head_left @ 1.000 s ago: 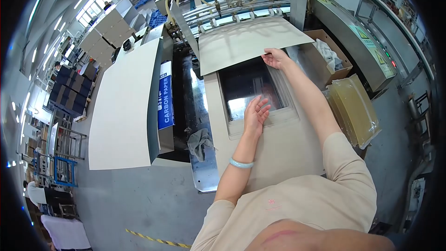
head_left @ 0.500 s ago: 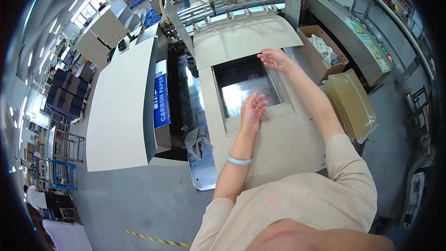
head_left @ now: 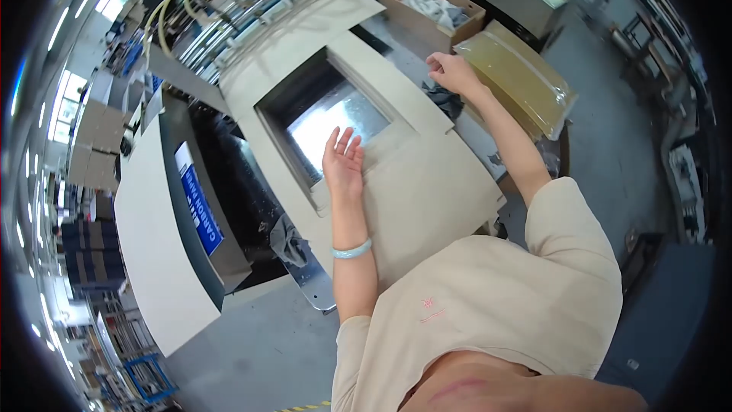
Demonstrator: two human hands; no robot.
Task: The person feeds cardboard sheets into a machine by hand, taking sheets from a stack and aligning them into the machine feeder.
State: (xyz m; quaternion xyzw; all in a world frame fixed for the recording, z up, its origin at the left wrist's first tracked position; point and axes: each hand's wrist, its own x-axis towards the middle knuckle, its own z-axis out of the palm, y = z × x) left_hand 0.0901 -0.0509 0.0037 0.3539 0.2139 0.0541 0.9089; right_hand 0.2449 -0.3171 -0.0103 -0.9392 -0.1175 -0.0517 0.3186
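Observation:
My left hand (head_left: 343, 164), with a pale bangle (head_left: 351, 249) on the wrist, is open, palm up and fingers apart. It hovers over the near edge of a rectangular opening in a large off-white board (head_left: 427, 191). Shiny metal (head_left: 313, 130) shows through that opening. To the right of the board, my right hand (head_left: 454, 74) is in the air with loosely bent fingers and nothing visible in them. Beneath it is a dark crumpled cloth or bag (head_left: 444, 101), and a yellowish package in clear wrap (head_left: 518, 72) lies beside it.
A machine with hoses and metal bars (head_left: 244, 11) stands at the back. A cardboard box (head_left: 427, 11) holds white cloth. On the left are a large white sheet (head_left: 149, 236) and a blue carbon paper box (head_left: 200, 206). A grey rag (head_left: 288, 240) lies on a metal ledge.
The view has turned to the right. My right hand has moved from above the opening to the right, beside the yellowish package, its fingers more bent. My left hand stays near the opening.

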